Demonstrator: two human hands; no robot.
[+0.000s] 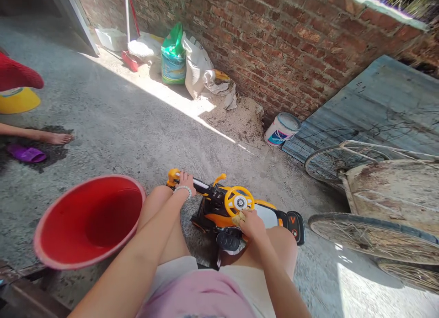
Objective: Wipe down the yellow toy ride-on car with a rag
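My right hand (251, 225) pinches a small yellow sponge (238, 218) against the rim of the yellow steering wheel (239, 201). The wheel belongs to an orange and black toy ride-on car (219, 216), which stands on the concrete floor between my knees. My left hand (185, 184), with a white beaded bracelet, grips the car's black and white bar (195, 182) near its orange end. A red plastic basin (88, 222) lies tilted on its side to the left of my left leg, out of reach of neither hand.
Another person's bare leg and foot (51, 136) lie at the left, near a purple slipper (26, 153) on a wet patch. A bicycle wheel (373, 238) and rusty cart stand at the right. Against the brick wall (274, 48) are sacks, sand, and a paint bucket (281, 129).
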